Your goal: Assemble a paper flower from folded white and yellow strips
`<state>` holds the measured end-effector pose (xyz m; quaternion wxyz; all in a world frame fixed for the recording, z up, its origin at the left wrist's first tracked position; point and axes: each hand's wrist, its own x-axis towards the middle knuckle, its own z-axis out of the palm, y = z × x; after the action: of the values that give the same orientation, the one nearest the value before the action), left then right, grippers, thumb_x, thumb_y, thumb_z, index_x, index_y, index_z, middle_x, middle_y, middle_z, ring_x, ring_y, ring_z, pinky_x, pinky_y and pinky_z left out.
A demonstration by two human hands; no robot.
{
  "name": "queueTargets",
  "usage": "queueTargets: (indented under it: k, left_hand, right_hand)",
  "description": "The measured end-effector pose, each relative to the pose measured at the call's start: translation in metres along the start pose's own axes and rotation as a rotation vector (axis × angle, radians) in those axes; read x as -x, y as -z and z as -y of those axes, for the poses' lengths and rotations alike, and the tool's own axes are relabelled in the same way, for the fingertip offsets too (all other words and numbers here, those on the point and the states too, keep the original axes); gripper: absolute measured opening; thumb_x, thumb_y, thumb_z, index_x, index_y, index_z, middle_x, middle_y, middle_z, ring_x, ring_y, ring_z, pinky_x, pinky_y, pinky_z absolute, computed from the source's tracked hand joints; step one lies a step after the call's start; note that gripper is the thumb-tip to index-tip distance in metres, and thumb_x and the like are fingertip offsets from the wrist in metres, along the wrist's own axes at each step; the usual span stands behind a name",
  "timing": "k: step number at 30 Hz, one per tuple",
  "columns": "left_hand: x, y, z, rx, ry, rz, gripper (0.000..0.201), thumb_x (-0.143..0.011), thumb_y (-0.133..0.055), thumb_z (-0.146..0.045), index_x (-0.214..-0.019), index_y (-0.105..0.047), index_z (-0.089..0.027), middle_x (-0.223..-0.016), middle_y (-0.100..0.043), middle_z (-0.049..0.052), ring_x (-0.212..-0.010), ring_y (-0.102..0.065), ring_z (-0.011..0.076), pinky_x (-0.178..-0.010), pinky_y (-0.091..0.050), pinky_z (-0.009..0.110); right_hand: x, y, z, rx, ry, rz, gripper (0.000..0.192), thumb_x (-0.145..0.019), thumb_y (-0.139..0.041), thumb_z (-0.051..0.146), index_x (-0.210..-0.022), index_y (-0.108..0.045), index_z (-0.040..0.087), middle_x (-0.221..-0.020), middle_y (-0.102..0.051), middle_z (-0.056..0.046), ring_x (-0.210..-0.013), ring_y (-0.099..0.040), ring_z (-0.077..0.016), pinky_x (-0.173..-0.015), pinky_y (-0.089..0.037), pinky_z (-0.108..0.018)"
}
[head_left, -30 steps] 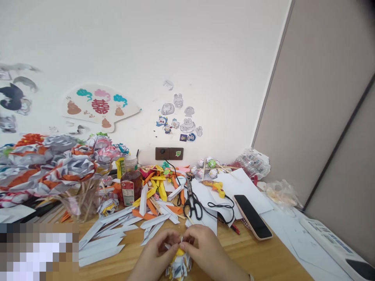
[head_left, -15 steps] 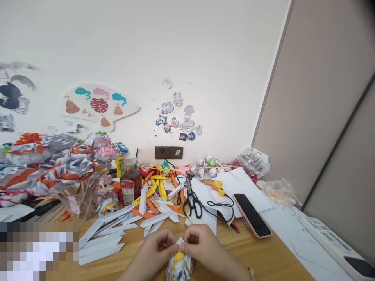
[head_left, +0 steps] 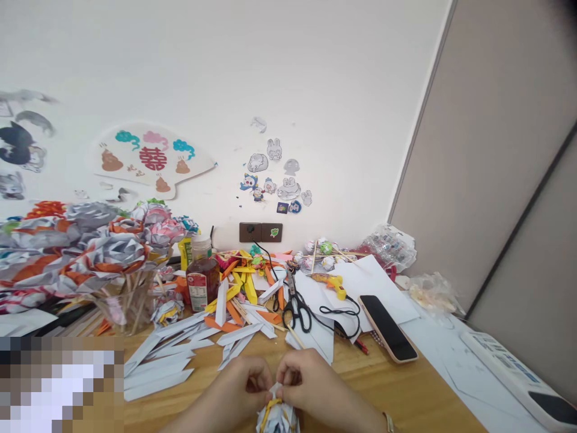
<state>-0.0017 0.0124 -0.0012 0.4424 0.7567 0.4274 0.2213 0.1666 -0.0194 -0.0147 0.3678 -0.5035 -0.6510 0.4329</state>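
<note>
At the table's front edge, a white and yellow paper flower [head_left: 277, 418] is held between my hands, its lower part cut off by the frame. My left hand [head_left: 252, 382] pinches a white folded paper tip of it from the left. From the right, my right hand [head_left: 300, 379] pinches the same tip, thumbs almost touching. Just beyond my hands lie a thin wooden stick [head_left: 295, 335] and black-handled scissors [head_left: 297, 310]. White folded paper strips [head_left: 162, 373] spread over the wood to the left.
A yellow glue gun [head_left: 333, 285] with a black cord lies on white paper, beside a phone [head_left: 388, 328]. Behind the strips stand a bottle [head_left: 202, 276] and a plastic container [head_left: 130, 307] of paper flowers. A power socket [head_left: 260, 232] is on the wall.
My hands and the flower have shifted slightly lower in view. The flower's yellow part has turned and shows narrower. Both hands keep their pinch.
</note>
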Motion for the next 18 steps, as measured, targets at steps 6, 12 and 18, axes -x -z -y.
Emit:
queueTargets:
  k: [6, 12, 18]
  left_hand:
    - [0.006, 0.001, -0.011, -0.014, -0.062, -0.038, 0.010, -0.058, -0.060, -0.015, -0.048, -0.060, -0.018, -0.057, -0.062, -0.002, -0.062, -0.056, 0.0176, -0.061, -0.038, 0.025]
    - [0.004, 0.009, -0.004, 0.172, -0.101, 0.022, 0.020, -0.069, -0.065, -0.036, -0.068, -0.072, -0.017, -0.068, -0.070, 0.004, -0.068, -0.063, 0.0218, -0.063, -0.046, 0.028]
    - [-0.006, -0.001, 0.022, 0.582, -0.238, 0.149, 0.086, -0.048, -0.072, -0.072, -0.120, -0.052, -0.030, -0.106, -0.067, 0.007, -0.096, -0.063, 0.0275, -0.082, -0.048, 0.037]
  right_hand:
    - [0.005, 0.008, 0.007, -0.007, 0.001, 0.100, 0.009, -0.062, -0.066, 0.012, -0.068, -0.067, 0.018, -0.056, -0.058, 0.005, -0.053, -0.051, -0.0109, -0.051, -0.039, -0.021]
    - [0.003, 0.007, 0.013, -0.004, 0.043, -0.111, 0.011, -0.060, -0.061, 0.008, -0.056, -0.058, 0.018, -0.054, -0.054, 0.005, -0.054, -0.049, -0.0114, -0.050, -0.033, -0.021]
    - [-0.009, 0.016, 0.008, -0.224, 0.018, -0.234, 0.016, -0.065, -0.066, 0.029, -0.067, -0.052, 0.019, -0.063, -0.059, 0.002, -0.059, -0.056, -0.0142, -0.060, -0.044, -0.026]
